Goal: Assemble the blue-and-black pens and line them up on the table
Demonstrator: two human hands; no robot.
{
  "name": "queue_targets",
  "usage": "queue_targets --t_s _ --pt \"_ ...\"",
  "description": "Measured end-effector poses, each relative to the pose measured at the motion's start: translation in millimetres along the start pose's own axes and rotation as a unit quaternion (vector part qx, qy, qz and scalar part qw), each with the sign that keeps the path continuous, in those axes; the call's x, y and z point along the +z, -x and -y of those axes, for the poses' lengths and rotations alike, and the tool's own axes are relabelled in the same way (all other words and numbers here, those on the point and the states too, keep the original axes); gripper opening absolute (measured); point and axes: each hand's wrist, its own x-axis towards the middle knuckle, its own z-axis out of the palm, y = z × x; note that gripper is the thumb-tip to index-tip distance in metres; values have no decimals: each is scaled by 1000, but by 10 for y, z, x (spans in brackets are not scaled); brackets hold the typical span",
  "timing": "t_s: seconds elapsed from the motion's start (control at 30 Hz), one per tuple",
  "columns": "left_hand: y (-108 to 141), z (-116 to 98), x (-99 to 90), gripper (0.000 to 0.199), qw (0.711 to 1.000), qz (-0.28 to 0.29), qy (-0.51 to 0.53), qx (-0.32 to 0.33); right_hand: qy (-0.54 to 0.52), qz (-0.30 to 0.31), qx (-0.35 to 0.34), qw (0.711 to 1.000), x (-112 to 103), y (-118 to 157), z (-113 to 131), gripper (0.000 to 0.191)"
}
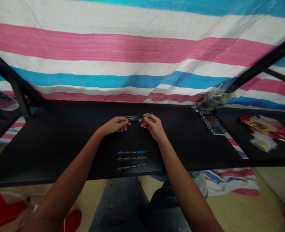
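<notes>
Three pens lie side by side near the front edge of the black table: a blue pen [132, 152], a dark clear-barrelled pen [132, 158] below it, and another dark pen [133, 166] nearest the edge, slightly slanted. Farther back, a small group of pens [134, 118] lies between my two hands, one with a blue part. My left hand [117, 124] is at the left end of this group, fingers curled, and whether it pinches a pen is hard to make out. My right hand [152, 125] holds a dark pen [150, 114] between thumb and fingers, its tip tilted up to the right.
The black table [67, 138] has a striped sheet [142, 48] behind it. Toward the right are a clear plastic bag [211, 99], a blurred-out flat object [213, 122] and, on a neighbouring table, a red packet [268, 126]. A red stool [4, 209] is at lower left.
</notes>
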Motion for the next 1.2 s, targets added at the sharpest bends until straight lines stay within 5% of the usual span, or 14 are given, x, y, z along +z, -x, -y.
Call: queue_targets --t_s 0.57,0.77,1.2 --pt "3 23 33 29 995 -46 -78 43 18 -16 7 1000 -11 -29 -40 36" --pt "-4 84 10 27 972 -91 -203 76 38 -11 -5 999 -24 -32 -50 36" --pt "-3 96 -2 26 964 -87 -238 77 119 -20 -33 992 -31 -61 -75 37"
